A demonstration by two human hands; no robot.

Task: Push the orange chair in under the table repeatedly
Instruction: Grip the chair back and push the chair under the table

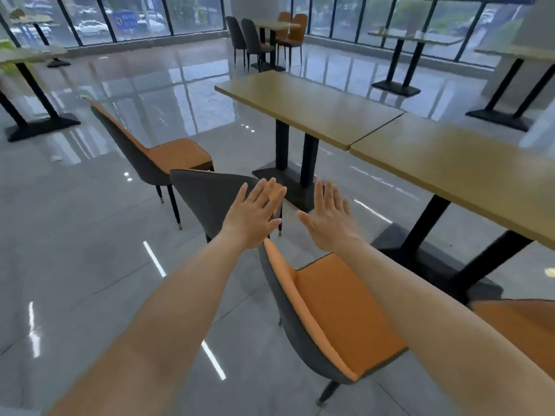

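Observation:
Three orange chairs with grey backs stand pulled out from a row of wooden tables (309,109). The nearest chair (339,319) sits under my arms, its seat facing the near table (450,172). The middle chair (210,199) shows its grey back, and my left hand (252,217) hovers open in front of its top right edge; contact is unclear. My right hand (330,220) is open, fingers spread, over the floor between that chair and the table base (288,184). The far chair (159,157) stands further left.
A fourth orange seat (522,325) shows at the right edge under the near table. More tables (33,55) and chairs (261,40) stand near the windows. Glossy grey floor lies open to the left.

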